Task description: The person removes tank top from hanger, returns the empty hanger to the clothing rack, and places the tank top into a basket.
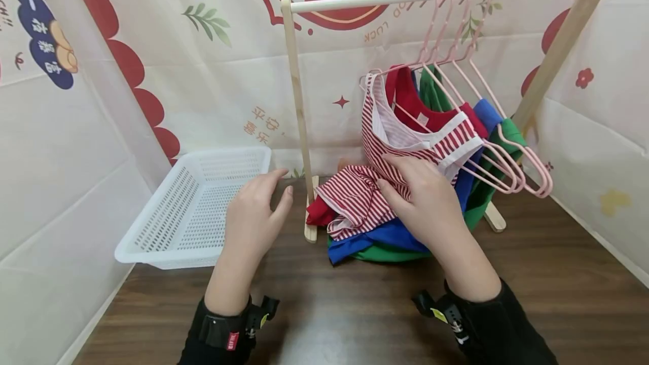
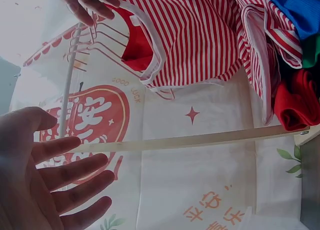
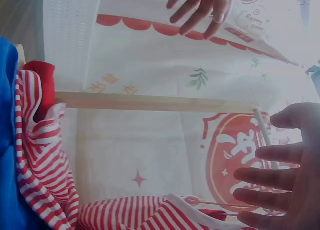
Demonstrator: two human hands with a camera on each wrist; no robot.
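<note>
Head view: my right hand (image 1: 426, 199) is right of centre, in front of the striped top (image 1: 380, 148); fingers loosely extended, gripping nothing; contact with the fabric I cannot tell. My left hand (image 1: 253, 210) is left of centre, relaxed, thumb apart and empty, overlapping the basket (image 1: 205, 207) in the picture. The striped top hangs on a pink hanger (image 1: 425, 55) from the rail (image 1: 355, 0), upper right. Its lower part lies bunched at centre, over blue cloth (image 1: 377, 238).

Left wrist view: left hand at lower left, fingers spread, palm bare; striped top across the upper middle. My judgement: steady the hanger by its neck before straightening the hem, since a hard tug could slip a strap.

Right wrist view: right hand at right edge, fingers fanned, nothing held; red cloth (image 3: 46, 87) shows beside the stripes at left. I would pinch only the striped layer, leaving the colours beneath alone.
</note>
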